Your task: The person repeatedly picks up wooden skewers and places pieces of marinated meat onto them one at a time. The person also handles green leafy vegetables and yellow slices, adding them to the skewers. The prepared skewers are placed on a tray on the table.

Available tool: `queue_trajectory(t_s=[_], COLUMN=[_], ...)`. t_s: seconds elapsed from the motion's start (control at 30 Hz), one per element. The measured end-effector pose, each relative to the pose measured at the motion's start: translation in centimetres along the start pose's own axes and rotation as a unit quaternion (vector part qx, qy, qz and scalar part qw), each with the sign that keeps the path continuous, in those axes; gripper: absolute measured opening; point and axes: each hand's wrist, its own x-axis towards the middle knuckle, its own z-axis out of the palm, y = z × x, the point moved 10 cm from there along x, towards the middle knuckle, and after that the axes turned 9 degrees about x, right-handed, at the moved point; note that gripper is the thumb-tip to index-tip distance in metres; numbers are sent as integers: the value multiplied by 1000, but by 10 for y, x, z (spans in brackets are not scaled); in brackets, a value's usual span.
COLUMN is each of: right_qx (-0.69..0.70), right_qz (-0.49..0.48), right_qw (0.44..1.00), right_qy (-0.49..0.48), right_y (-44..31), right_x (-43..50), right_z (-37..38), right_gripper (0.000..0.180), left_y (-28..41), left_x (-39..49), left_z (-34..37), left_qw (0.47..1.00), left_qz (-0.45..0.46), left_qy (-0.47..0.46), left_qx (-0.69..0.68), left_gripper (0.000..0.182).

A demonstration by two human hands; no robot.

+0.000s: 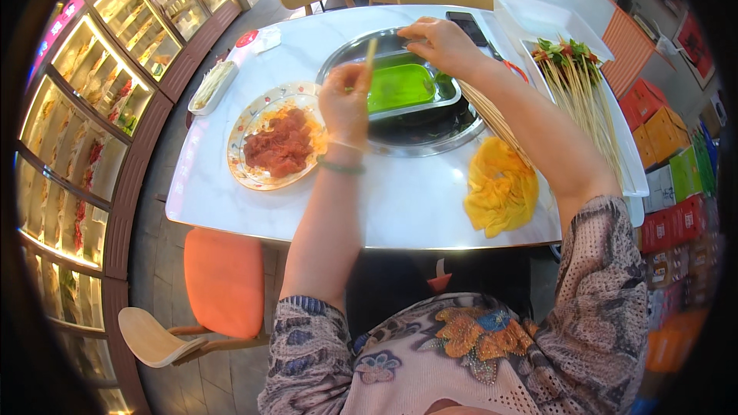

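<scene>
My left hand [346,98], blurred, is closed around a thin pale stick [371,57] beside the large round steel tray [426,147]. Across the tray's far edge is my right hand [444,43], its fingers bent together; whether they pinch something is unclear. Between and below the hands, a bright green dish [400,86] sits in a smaller steel tray. Left of my left hand, a patterned plate [242,167] holds raw sliced red meat [279,144]. Bare bamboo skewers [496,115] lie partly under my right forearm. Farther right, skewers with leafy greens [568,57] lie in a white tray.
A yellow cloth [501,187] lies near the front edge. At the back are a phone [467,27], red-handled scissors [515,69] and an empty-looking clear bin [530,11]. A white dish of pale strips [213,86] is at left. An orange chair [225,282] stands front left.
</scene>
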Motion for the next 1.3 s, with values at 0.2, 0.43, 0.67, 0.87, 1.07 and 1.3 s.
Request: queue_trajectory(t_s=[0.2,0.43,0.67,0.87,1.07,1.3], right_qx=[132,143,272,327,486,538], right_qz=[-23,78,198,240,314,368], right_qw=[991,985,940,914,809,753], right_qy=[-30,-65,-48,12,99,93], right_y=[-61,-52,-24,-17,8,11], right_x=[-10,-23,-38,-52,-81,-98], right_z=[-6,1,10,14,35,60], right_gripper=[15,8,9,15,14,20], left_y=[29,39,36,27,-7,-13], left_x=[-13,-21,-22,-23,-23,-23], left_z=[16,27,38,39,48,50], left_qw=[982,971,974,976,983,964], left_qz=[99,116,123,123,-58,-128], left_qy=[-49,-86,-125,-128,-170,-185], left_qx=[151,191,142,130,-27,-141], left_gripper=[10,11,11,14,14,12])
